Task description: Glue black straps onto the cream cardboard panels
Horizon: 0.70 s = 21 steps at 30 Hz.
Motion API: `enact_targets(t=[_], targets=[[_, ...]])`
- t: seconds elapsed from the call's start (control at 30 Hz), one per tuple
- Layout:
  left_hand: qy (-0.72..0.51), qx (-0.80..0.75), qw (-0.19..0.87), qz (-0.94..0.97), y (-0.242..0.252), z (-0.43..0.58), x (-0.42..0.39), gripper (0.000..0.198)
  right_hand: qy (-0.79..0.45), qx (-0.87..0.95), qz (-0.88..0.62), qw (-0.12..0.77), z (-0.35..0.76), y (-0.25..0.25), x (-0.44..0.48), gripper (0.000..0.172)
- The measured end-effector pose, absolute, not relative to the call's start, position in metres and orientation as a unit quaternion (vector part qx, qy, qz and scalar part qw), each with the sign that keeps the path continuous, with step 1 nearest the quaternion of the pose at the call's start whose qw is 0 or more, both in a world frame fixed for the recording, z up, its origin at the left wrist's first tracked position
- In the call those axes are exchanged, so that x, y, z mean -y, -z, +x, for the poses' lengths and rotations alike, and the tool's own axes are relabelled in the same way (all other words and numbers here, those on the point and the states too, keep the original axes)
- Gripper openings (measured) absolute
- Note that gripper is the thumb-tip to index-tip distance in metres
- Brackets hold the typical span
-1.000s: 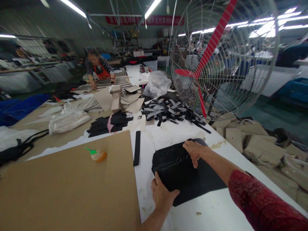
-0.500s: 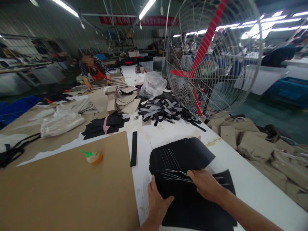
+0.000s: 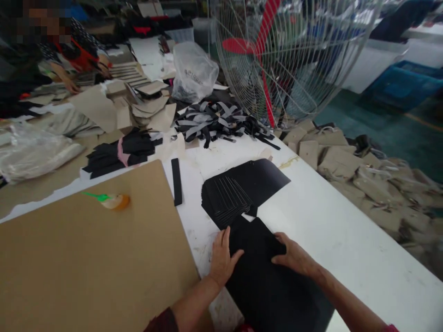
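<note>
Workroom, dim at the back: a white table (image 3: 346, 258) under your hands; a large wire-caged fan (image 3: 258, 50) with red blades, well beyond your right hand; another person (image 3: 74, 55), far off beyond your left.

Left hand (image 3: 222, 258), one: half open, thumb spread from the fingers, laid along the left edge of the near black sheets; no closed grip shows.

Right hand (image 3: 294, 253), one: partly curled, thumb and fingertips at the right edge of the same sheets; you cannot tell from here whether it pinches them.

Near black sheets (image 3: 273, 290), number unclear: between your hands, running back toward you.

Fanned black pieces (image 3: 224, 193), one stack: just beyond your left hand, edges stepped, its near corner close against the near sheets; contact or overlap cannot be told.

Brown board (image 3: 104, 263), one: left of your left hand, bearing a bottle (image 3: 116, 202) with a green tip, lying tilted.

Black strip (image 3: 176, 182), one: beyond your left hand and to its left, apart from the stack.

Hazards, by judgement: a forward push could disarrange the fan, its corner being so near; uneven pressure between your hands could skew the near sheets; a sweep of your left forearm might catch the bottle, which could leak if uncapped.
</note>
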<state>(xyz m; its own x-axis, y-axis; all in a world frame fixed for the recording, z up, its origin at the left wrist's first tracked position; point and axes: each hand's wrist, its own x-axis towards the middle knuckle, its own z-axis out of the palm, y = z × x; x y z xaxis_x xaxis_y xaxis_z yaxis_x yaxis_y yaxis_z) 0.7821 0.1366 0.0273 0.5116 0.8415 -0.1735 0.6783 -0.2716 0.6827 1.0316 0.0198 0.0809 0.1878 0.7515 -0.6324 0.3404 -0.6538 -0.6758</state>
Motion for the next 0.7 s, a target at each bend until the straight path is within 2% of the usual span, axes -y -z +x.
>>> enact_targets(t=[0.13, 0.27, 0.33, 0.4, 0.5, 0.6, 0.7], targets=[[-0.107, -0.466, 0.31, 0.822, -0.021, 0.771, -0.123, 0.059, -0.652, 0.23, -0.648, 0.32, 1.001, -0.091, 0.0, 0.069], [-0.09, -0.454, 0.319, 0.827, -0.023, 0.77, -0.12, 0.056, -0.646, 0.188, -0.654, 0.346, 0.978, -0.091, 0.009, 0.075], [-0.103, -0.45, 0.346, 0.817, -0.025, 0.77, -0.121, 0.06, -0.645, 0.182, -0.655, 0.348, 0.971, -0.096, 0.008, 0.069], [-0.134, -0.459, 0.396, 0.784, -0.028, 0.768, -0.126, 0.076, -0.654, 0.185, -0.647, 0.347, 0.965, -0.108, 0.005, 0.06], [-0.165, -0.464, 0.543, 0.68, -0.041, 0.755, -0.145, 0.102, -0.671, 0.21, -0.629, 0.331, 0.954, -0.141, -0.005, 0.055], [-0.124, -0.402, 0.705, 0.571, -0.071, 0.722, -0.177, 0.103, -0.685, 0.28, -0.604, 0.296, 0.94, -0.179, -0.025, 0.052], [-0.112, -0.324, 0.787, 0.514, -0.117, 0.675, -0.205, 0.101, -0.669, 0.379, -0.592, 0.243, 0.919, -0.209, -0.06, 0.038]])
